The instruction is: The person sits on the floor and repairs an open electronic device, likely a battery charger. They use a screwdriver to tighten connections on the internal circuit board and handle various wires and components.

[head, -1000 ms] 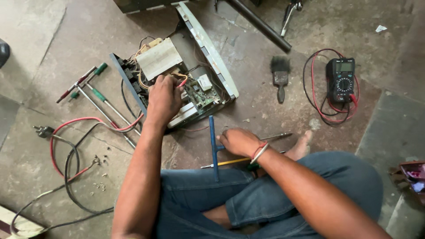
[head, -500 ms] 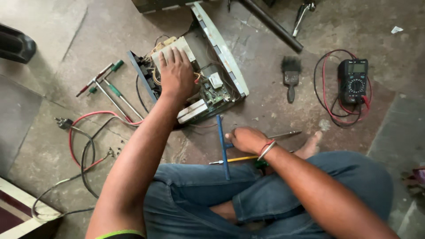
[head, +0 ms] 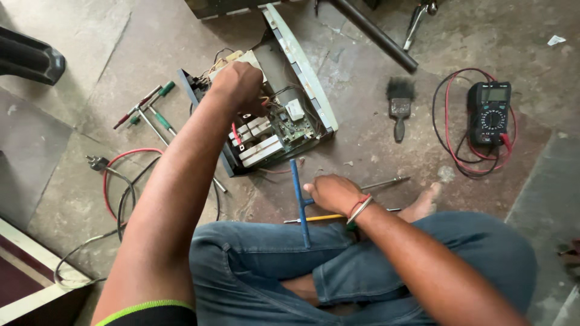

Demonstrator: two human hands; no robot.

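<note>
Left hand [head: 237, 84] curled inside the opened device [head: 266, 121], what it grips hidden. Right hand [head: 331, 193] clamped on blue T-handle tool [head: 298, 199] on the floor, just below the device.

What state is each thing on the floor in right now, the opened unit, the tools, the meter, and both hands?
Opened unit: casing off, circuit board and wiring exposed.
Left hand: reaching inside the unit, resting on its parts.
Right hand: closed on the blue T-handle tool, which lies across the knee.
Multimeter: flat on the floor, leads coiled around it.
Brush: lying loose, untouched.
Screwdrivers: lying left of the unit, untouched.
Plug and cable: unplugged, loose on the floor.
</note>
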